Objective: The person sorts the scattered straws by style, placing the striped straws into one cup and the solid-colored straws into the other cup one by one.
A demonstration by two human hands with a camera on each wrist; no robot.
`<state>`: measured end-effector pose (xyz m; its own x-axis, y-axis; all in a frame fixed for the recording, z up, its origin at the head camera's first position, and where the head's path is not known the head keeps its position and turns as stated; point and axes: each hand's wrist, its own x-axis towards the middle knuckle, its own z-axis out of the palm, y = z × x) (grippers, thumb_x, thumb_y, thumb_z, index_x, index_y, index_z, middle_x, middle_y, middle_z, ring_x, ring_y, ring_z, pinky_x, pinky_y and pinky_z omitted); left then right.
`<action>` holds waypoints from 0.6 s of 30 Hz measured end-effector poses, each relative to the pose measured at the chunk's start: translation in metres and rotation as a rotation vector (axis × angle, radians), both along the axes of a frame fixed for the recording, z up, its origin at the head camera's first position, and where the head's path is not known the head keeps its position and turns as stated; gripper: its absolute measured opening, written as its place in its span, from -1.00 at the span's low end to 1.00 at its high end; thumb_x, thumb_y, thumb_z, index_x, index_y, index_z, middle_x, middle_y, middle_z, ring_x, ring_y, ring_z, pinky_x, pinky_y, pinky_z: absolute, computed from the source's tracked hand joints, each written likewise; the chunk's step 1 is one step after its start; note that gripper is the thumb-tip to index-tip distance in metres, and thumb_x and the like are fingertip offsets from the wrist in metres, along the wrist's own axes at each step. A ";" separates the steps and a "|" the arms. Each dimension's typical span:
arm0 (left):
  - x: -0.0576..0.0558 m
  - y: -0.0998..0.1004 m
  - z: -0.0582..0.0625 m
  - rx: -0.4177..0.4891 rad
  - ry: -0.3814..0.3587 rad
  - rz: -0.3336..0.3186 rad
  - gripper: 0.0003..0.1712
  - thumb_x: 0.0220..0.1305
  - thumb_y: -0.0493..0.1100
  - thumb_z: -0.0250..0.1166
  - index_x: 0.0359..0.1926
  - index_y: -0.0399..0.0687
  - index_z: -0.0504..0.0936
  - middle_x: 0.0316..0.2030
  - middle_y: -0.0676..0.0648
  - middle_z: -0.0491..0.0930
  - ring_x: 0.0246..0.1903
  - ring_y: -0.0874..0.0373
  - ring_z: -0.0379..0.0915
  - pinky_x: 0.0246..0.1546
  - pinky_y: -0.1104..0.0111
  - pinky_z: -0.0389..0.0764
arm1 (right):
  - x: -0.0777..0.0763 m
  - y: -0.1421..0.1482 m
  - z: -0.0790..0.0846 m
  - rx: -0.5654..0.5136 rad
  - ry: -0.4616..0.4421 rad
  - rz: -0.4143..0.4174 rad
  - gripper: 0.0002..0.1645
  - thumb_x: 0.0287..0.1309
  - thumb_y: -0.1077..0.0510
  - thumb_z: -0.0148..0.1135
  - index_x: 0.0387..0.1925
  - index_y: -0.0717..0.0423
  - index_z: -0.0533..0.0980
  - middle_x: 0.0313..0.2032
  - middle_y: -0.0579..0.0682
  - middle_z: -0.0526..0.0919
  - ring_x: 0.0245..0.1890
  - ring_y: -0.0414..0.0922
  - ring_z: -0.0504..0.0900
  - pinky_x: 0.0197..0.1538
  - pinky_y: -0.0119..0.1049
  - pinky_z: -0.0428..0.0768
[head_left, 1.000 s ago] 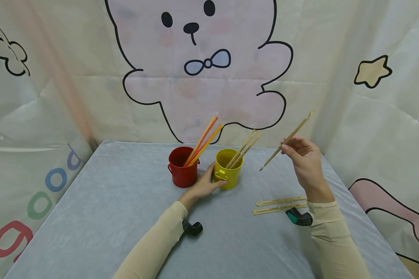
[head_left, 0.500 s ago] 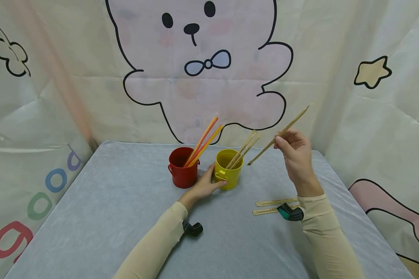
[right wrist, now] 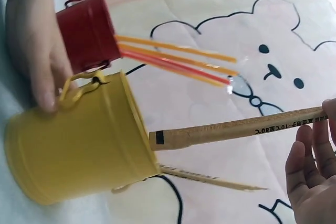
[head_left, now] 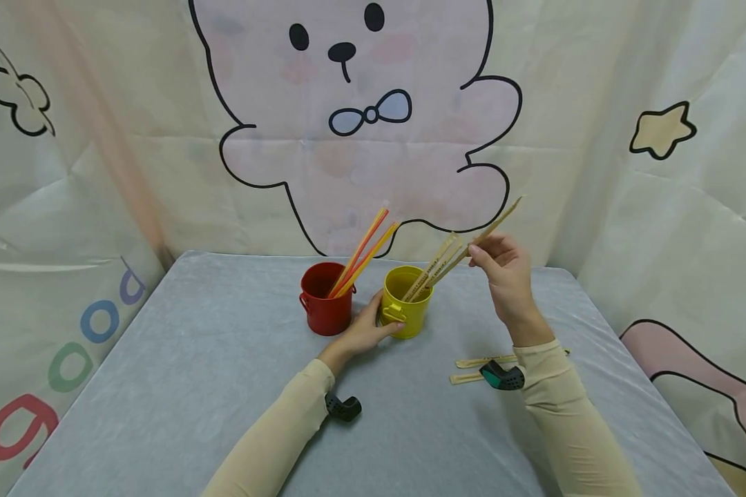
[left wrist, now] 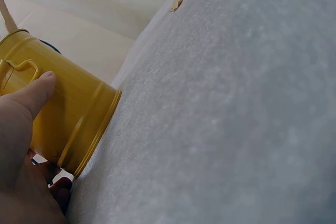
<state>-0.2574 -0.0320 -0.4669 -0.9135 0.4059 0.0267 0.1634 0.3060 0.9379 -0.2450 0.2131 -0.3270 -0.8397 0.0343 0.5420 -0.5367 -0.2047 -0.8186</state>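
Observation:
My left hand (head_left: 365, 330) holds the small yellow bucket (head_left: 412, 321) from its left side, thumb across the front near the handle. The bucket stands upright on the cloth with two paper-wrapped straws (head_left: 443, 257) leaning to the right inside it. Above and right of it, my right hand (head_left: 508, 279) pinches another paper-wrapped straw (head_left: 499, 222) between thumb and fingers. This straw slants down to the left, its lower end right at the bucket's rim. In the right wrist view, printed text and a dark band show on the held straw's wrapper (right wrist: 210, 132).
Just left of the yellow bucket is a red bucket (head_left: 326, 314) holding several orange and red straws (head_left: 367, 245). Two more wrapped straws (head_left: 486, 361) lie on the grey cloth (head_left: 211, 345), partly hidden by the right forearm. A printed curtain (head_left: 161, 193) hangs behind the table.
My right hand has moved left, bringing the wrapped straw from out beside the yellow bucket to its rim. The left hand and both buckets have stayed in place.

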 end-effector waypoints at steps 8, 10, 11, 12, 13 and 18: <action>0.000 -0.001 0.000 -0.012 -0.006 -0.006 0.01 0.36 0.08 0.33 0.62 0.09 -0.06 0.60 -0.06 0.04 0.61 -0.02 -0.13 0.59 -0.13 -0.14 | -0.011 -0.004 -0.022 0.049 -0.067 -0.041 -0.74 0.27 0.48 0.19 -0.29 0.06 0.59 -0.37 -0.16 0.69 -0.36 -0.24 0.66 -0.28 -0.44 0.62; 0.000 -0.001 0.001 -0.012 -0.008 -0.005 0.01 0.36 0.08 0.33 0.62 0.09 -0.06 0.60 -0.06 0.05 0.60 -0.02 -0.12 0.59 -0.14 -0.16 | -0.013 -0.005 -0.026 0.069 -0.080 -0.037 -0.77 0.28 0.45 0.21 -0.30 0.07 0.59 -0.37 -0.15 0.68 -0.35 -0.24 0.66 -0.28 -0.44 0.62; 0.000 -0.001 0.002 -0.013 -0.009 -0.004 0.01 0.36 0.08 0.33 0.62 0.09 -0.06 0.60 -0.06 0.05 0.60 -0.02 -0.12 0.59 -0.14 -0.16 | -0.014 -0.005 -0.028 0.084 -0.089 -0.036 -0.78 0.28 0.44 0.21 -0.30 0.06 0.59 -0.37 -0.15 0.68 -0.35 -0.25 0.66 -0.28 -0.45 0.62; 0.001 -0.001 0.002 -0.013 -0.009 -0.004 0.01 0.36 0.07 0.33 0.62 0.09 -0.06 0.60 -0.06 0.05 0.60 -0.02 -0.12 0.59 -0.14 -0.17 | -0.015 -0.006 -0.030 0.104 -0.102 -0.036 -0.78 0.29 0.42 0.22 -0.31 0.05 0.59 -0.37 -0.16 0.69 -0.34 -0.26 0.67 -0.27 -0.45 0.62; 0.001 -0.001 0.003 -0.012 -0.009 -0.004 0.01 0.36 0.07 0.33 0.62 0.08 -0.06 0.60 -0.06 0.06 0.60 -0.02 -0.11 0.59 -0.14 -0.16 | -0.016 -0.007 -0.032 0.117 -0.115 -0.033 -0.79 0.29 0.41 0.22 -0.31 0.05 0.58 -0.37 -0.17 0.69 -0.34 -0.26 0.67 -0.27 -0.46 0.62; 0.001 0.000 0.003 -0.014 -0.011 -0.004 0.00 0.36 0.06 0.34 0.62 0.08 -0.05 0.59 -0.07 0.07 0.60 -0.01 -0.10 0.60 -0.11 -0.13 | -0.018 -0.010 -0.042 0.204 -0.199 -0.026 -0.89 0.33 0.35 0.23 -0.28 0.08 0.55 -0.38 -0.23 0.71 -0.32 -0.29 0.70 -0.25 -0.48 0.61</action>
